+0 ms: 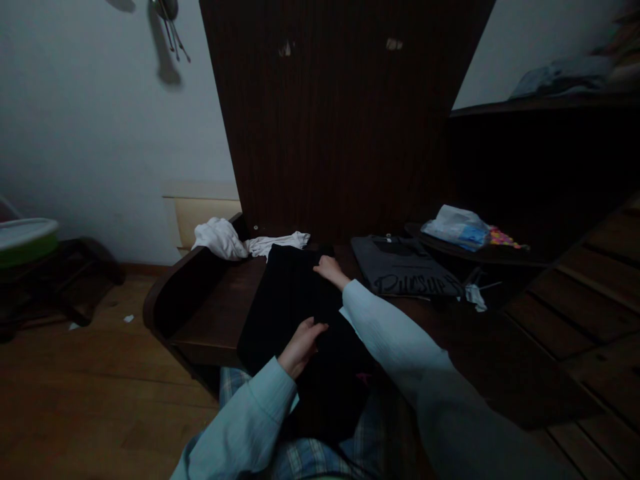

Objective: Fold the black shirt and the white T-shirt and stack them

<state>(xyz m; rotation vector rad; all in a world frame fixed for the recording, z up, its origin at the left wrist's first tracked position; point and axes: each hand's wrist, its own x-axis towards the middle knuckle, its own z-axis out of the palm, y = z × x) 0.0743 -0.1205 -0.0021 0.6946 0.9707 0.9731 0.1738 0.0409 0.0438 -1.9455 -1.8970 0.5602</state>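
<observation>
A black garment [285,300] is spread over the dark wooden bench and hangs down over its front edge toward my lap; its exact kind is hard to make out in the dim light. My right hand [331,270] is closed at the garment's far right edge, pinching the cloth. Nearer to me, my left hand [301,348] lies on the middle of the garment, its fingers curled on the fabric and its thumb along the top. A small pink mark [364,379] shows low on the cloth.
White cloths [220,238] lie at the bench's back left, by its curved armrest [165,293]. A folded grey T-shirt [405,267] with lettering sits to the right. Beyond it, a plastic bag [457,227] rests on a small shelf. A tall dark panel [340,133] stands behind.
</observation>
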